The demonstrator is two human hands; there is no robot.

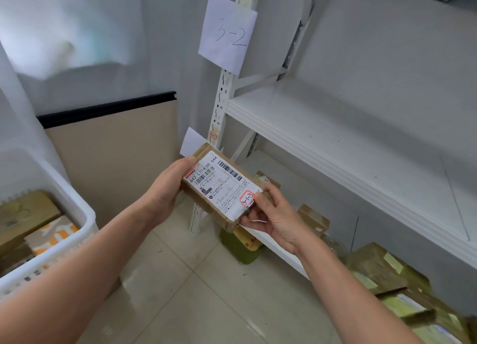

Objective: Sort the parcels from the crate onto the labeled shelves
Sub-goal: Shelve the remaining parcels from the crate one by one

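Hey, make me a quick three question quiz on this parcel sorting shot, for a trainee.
1. True or false: only one hand holds the parcel.
2. The red-circled code on the parcel reads: A) 3-2 B) 3-1-3 C) 1-3-3.
3. Fill in: the paper sign on the shelf post reads ___.
Key: 1 false, the left hand and right hand both grip it. 2 B. 3 3-2.

lower paper label half hidden behind parcel
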